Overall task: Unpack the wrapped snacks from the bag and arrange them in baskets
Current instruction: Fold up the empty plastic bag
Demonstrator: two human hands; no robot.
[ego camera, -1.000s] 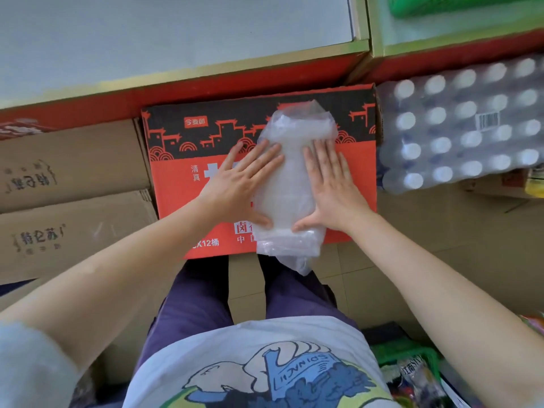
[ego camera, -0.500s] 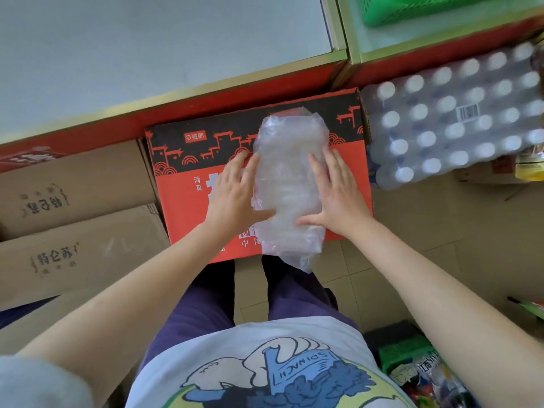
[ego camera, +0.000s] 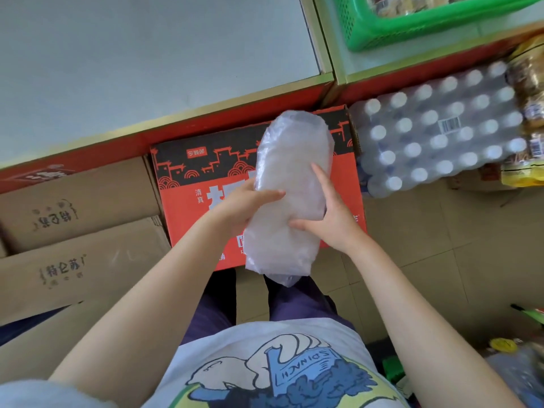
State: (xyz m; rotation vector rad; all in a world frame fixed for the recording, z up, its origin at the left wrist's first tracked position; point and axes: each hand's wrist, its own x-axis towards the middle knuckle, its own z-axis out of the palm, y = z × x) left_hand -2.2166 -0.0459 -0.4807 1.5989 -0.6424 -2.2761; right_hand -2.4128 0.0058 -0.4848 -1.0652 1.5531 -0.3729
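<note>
A folded, translucent plastic bag [ego camera: 290,184] is lifted above a red and black carton [ego camera: 188,184]. My left hand [ego camera: 244,206] grips its left edge, thumb across the front. My right hand [ego camera: 331,214] grips the right edge, thumb on the front and fingers up along the side. The bag looks flattened and I cannot see anything inside it. A green basket [ego camera: 382,28] with wrapped snacks in it stands on the shelf at the top right.
A grey shelf [ego camera: 147,63] with a gold and red edge runs across the top. Brown cartons [ego camera: 79,254] lie at the left. A shrink-wrapped pack of bottles [ego camera: 441,131] sits at the right, with snack packets [ego camera: 527,92] beyond it.
Both hands went from pressing flat on the bag to gripping its sides. The bag has come up off the red carton. The view has tilted up, showing the green basket.
</note>
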